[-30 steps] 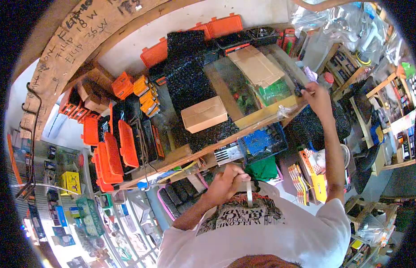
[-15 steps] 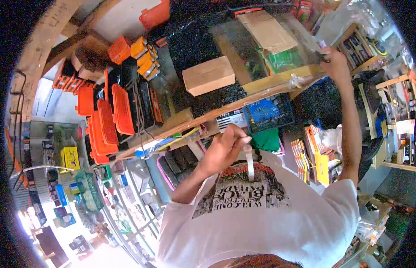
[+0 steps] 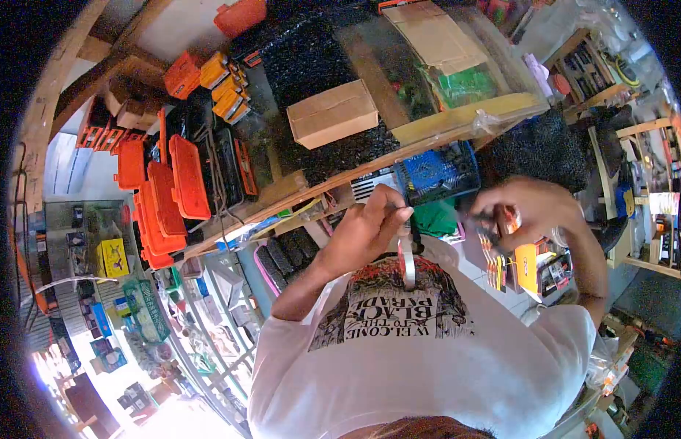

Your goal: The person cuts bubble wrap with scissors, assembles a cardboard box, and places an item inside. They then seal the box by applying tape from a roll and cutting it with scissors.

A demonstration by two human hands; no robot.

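My left hand (image 3: 362, 234) is closed in a pinch at chest height, in front of my white printed shirt (image 3: 428, 366). From its fingertips hangs a narrow white strip (image 3: 408, 265), which may be a loop or roll seen from the edge. To the right, my right hand (image 3: 538, 212) is blurred, its fingers curled around something dark that I cannot make out. Just beyond the hands is a blue basket (image 3: 439, 175) with small items. A green cloth or bag (image 3: 437, 218) shows between the two hands.
A wooden-edged shelf (image 3: 340, 183) crosses ahead, bearing a cardboard box (image 3: 333, 113), a flat cardboard piece (image 3: 435, 36) and orange cases (image 3: 188, 175). Yellow packages (image 3: 527, 269) stand below my right hand. A small wooden rack (image 3: 585, 66) is at the upper right.
My right hand has left the shelf's right end and come down and inward toward my left hand. My left hand keeps its pinch, almost unmoved. The view has shifted slightly.
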